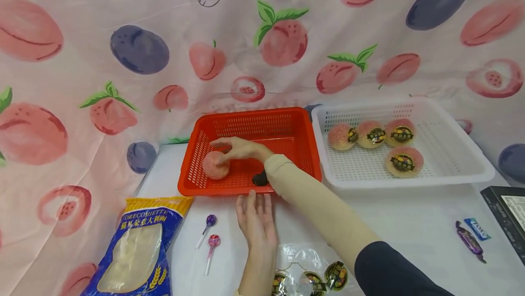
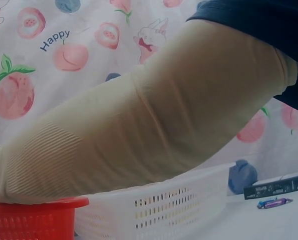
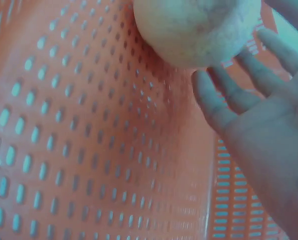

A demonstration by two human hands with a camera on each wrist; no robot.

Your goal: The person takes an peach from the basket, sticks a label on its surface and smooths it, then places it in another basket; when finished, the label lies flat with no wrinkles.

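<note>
A round pink peach (image 1: 215, 165) sits at the left end of the red basket (image 1: 185, 186). My right hand (image 1: 242, 148) reaches into that basket from the right, its thumb against the peach in the head view. The right wrist view shows the loosely extended fingers (image 3: 213, 102) at the edge of the peach's pale underside, not wrapped round it. My left hand (image 1: 257, 223) lies palm up in front of the basket, straight fingertips at its front rim; the left wrist view does not show it. A dark lumpy thing (image 1: 259, 179) in the basket is partly hidden by the right sleeve.
A white basket (image 1: 455, 168) with several labelled peaches (image 1: 404, 162) adjoins the red one. Around the table lie a blue orecchiette bag (image 1: 135, 246), two lollipops (image 1: 213, 241), clear packaging with round labels (image 1: 313, 282), two wrapped candies (image 1: 469, 240) and a black box (image 1: 506, 216).
</note>
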